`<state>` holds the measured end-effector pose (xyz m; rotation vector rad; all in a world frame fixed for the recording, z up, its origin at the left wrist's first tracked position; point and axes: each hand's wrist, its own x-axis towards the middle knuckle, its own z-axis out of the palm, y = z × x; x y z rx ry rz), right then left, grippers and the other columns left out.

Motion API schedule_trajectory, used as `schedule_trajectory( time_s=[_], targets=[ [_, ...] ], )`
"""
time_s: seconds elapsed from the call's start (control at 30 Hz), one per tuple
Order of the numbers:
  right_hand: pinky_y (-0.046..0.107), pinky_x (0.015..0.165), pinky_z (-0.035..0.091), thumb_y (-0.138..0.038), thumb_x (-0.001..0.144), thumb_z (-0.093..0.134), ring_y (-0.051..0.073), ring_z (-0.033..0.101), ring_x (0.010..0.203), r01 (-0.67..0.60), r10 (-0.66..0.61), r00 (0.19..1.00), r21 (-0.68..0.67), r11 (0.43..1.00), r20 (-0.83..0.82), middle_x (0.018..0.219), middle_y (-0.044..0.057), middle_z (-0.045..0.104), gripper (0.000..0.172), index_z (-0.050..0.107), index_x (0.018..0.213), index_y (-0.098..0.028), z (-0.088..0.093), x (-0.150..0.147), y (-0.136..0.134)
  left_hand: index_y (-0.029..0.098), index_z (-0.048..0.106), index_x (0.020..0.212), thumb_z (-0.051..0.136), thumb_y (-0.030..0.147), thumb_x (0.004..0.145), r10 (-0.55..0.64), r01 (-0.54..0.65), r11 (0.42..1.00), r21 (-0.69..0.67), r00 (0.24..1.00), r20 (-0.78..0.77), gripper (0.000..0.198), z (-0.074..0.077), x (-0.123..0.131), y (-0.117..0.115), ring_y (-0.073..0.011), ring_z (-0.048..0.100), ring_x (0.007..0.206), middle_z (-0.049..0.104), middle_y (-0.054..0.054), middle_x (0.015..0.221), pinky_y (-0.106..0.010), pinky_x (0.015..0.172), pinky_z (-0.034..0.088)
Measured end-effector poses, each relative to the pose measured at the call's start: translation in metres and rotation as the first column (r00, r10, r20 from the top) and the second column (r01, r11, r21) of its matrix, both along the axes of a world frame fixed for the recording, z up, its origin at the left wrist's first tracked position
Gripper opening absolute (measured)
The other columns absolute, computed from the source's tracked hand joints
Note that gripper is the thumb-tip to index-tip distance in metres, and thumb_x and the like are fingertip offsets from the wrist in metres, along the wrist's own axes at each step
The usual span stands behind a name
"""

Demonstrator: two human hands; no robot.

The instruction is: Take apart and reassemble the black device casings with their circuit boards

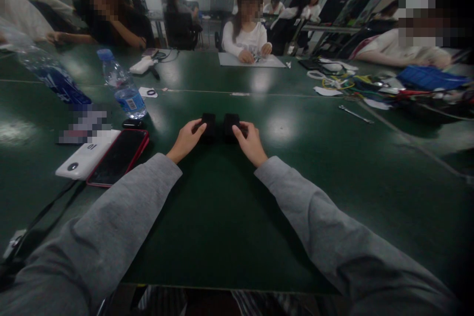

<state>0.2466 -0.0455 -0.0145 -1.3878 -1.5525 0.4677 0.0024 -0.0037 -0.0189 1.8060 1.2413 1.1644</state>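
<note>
Green tabletop (222, 222), capped bottle (125, 86), contents unclear, hands (186, 139) holding black blocks (232, 122)

We are in a shared workroom or office: co-workers (254, 37) sit around our long green table (222, 217), which bears cables (335, 81) (a colourful tangle) and a wrench (356, 114), with monitors (334, 8) on desks (331, 28) behind.

The left black block (210, 125) and right black block (230, 121) (boxy, their details lost in darkness) face each other, narrowly apart, at the green worktop (222, 217).
</note>
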Motion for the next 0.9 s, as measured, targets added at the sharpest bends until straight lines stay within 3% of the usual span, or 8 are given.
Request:
schedule_trajectory(
  time_s=[0.1, 0.2, 0.33, 0.43, 0.6, 0.77, 0.9],
  targets=[
    [0.057, 0.109, 0.041, -0.076, 0.08, 0.064, 0.035, 0.047, 0.127, -0.03, 0.03, 0.998, -0.013, 0.999, 0.052, 0.133, 0.018, 0.054, 0.082, 0.05, 0.137, -0.019, 0.003, -0.002, -0.004, 0.015, 0.059, 0.134, 0.058, 0.049, 0.097, -0.002, 0.002, 1.0, 0.003, 1.0, -0.005, 0.051, -0.001, 0.0, 0.001, -0.0267, 0.062, 0.124, 0.063, -0.015, 0.137, -0.046, 0.107, 0.048],
    [0.06, 0.109, 0.04, -0.068, 0.082, 0.067, 0.036, 0.045, 0.128, -0.056, 0.053, 0.99, 0.018, 0.998, 0.131, 0.14, 0.017, 0.049, 0.084, 0.041, 0.147, -0.022, 0.007, -0.003, -0.007, 0.016, 0.059, 0.134, 0.056, 0.048, 0.098, -0.005, 0.005, 1.0, 0.012, 1.0, -0.021, 0.048, 0.002, 0.0, -0.002, -0.0264, 0.062, 0.124, 0.063, -0.014, 0.136, -0.045, 0.107, 0.048],
    [0.065, 0.111, 0.036, -0.056, 0.087, 0.068, 0.039, 0.039, 0.135, -0.128, 0.09, 0.937, 0.092, 0.988, 0.337, 0.145, 0.015, 0.042, 0.072, 0.042, 0.148, -0.029, 0.013, -0.006, -0.014, 0.016, 0.056, 0.137, 0.053, 0.057, 0.098, 0.056, -0.053, 0.998, 0.03, 0.995, -0.088, 0.056, 0.009, 0.004, -0.012, -0.0282, 0.062, 0.12, 0.059, -0.017, 0.138, -0.046, 0.103, 0.05],
    [0.067, 0.112, 0.035, -0.046, 0.089, 0.067, 0.041, 0.029, 0.143, -0.184, 0.129, 0.882, 0.079, 0.98, 0.454, 0.15, 0.014, 0.033, 0.06, 0.048, 0.145, -0.032, 0.015, -0.009, -0.019, 0.019, 0.048, 0.144, 0.056, 0.063, 0.094, 0.11, -0.091, 0.988, 0.126, 0.982, -0.156, 0.067, 0.017, 0.008, -0.023, -0.0289, 0.062, 0.118, 0.053, -0.017, 0.144, -0.046, 0.102, 0.051],
    [0.065, 0.113, 0.038, -0.035, 0.094, 0.06, 0.039, 0.032, 0.143, -0.187, 0.132, 0.872, 0.072, 0.98, 0.471, 0.149, 0.015, 0.031, 0.051, 0.049, 0.143, -0.03, 0.015, -0.012, -0.021, 0.026, 0.048, 0.146, 0.066, 0.061, 0.088, 0.1, 0.018, 0.944, 0.329, 0.935, -0.341, 0.07, 0.029, 0.014, -0.038, -0.0328, 0.049, 0.134, 0.047, -0.013, 0.147, -0.048, 0.111, 0.044],
    [0.061, 0.111, 0.042, -0.039, 0.097, 0.057, 0.036, 0.039, 0.137, -0.169, 0.115, 0.887, 0.083, 0.982, 0.447, 0.142, 0.014, 0.038, 0.041, 0.055, 0.136, -0.029, 0.018, -0.01, -0.021, 0.027, 0.062, 0.133, 0.066, 0.046, 0.093, 0.076, 0.086, 0.934, 0.348, 0.9, -0.428, 0.044, 0.03, 0.014, -0.04, -0.0318, 0.05, 0.133, 0.048, -0.01, 0.146, -0.052, 0.111, 0.044],
    [0.061, 0.108, 0.045, -0.045, 0.096, 0.058, 0.036, 0.042, 0.135, -0.157, 0.103, 0.896, 0.09, 0.984, 0.432, 0.141, 0.014, 0.039, 0.042, 0.056, 0.135, -0.03, 0.018, -0.01, -0.021, 0.026, 0.064, 0.131, 0.065, 0.04, 0.093, 0.077, 0.081, 0.934, 0.349, 0.906, -0.416, 0.04, 0.028, 0.014, -0.038, -0.0315, 0.049, 0.135, 0.049, -0.011, 0.147, -0.053, 0.113, 0.042]
  ],
)
